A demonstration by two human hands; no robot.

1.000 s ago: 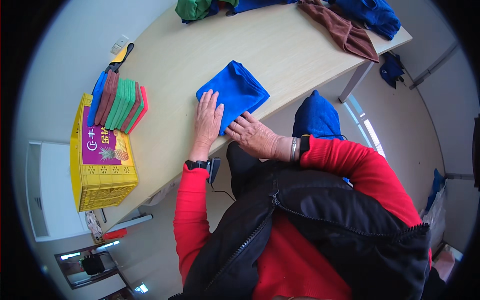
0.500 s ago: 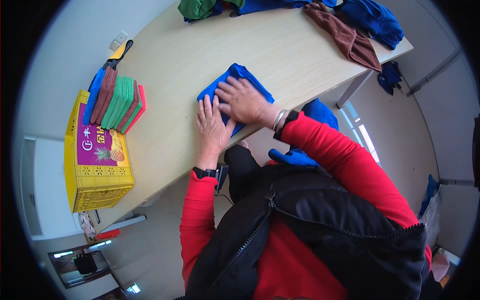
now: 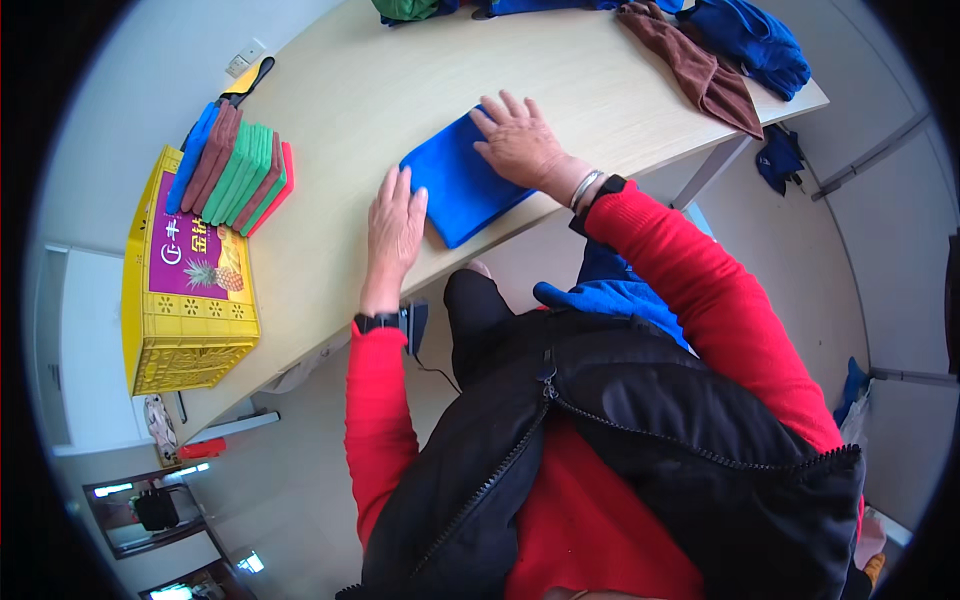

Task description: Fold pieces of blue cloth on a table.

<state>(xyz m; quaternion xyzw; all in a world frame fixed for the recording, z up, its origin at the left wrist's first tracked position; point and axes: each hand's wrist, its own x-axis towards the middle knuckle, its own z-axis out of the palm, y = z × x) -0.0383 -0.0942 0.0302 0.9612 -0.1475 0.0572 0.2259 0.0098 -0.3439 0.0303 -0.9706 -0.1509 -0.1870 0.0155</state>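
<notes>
A folded blue cloth [image 3: 455,185] lies flat on the table close to its front edge, smooth on top and roughly rectangular. My left hand [image 3: 395,225] rests along the cloth's left side, fingers stretched out and touching its edge. On the far right edge lies my right hand [image 3: 520,145], its fingers spread, partly over the cloth and partly past it. Neither hand grips anything.
At the left, folded blue, brown, green and red cloths [image 3: 235,175] stand in a row by a yellow box [image 3: 195,335]. Along the far edge lie a crumpled brown cloth [image 3: 690,70], blue cloths [image 3: 750,45] and a green one [image 3: 405,8]. A blue cloth [image 3: 620,295] lies by my lap.
My hands have moved apart, the left toward the left edge and the right up to the far right edge. More of the blue cloth's top now shows, and it looks flatter.
</notes>
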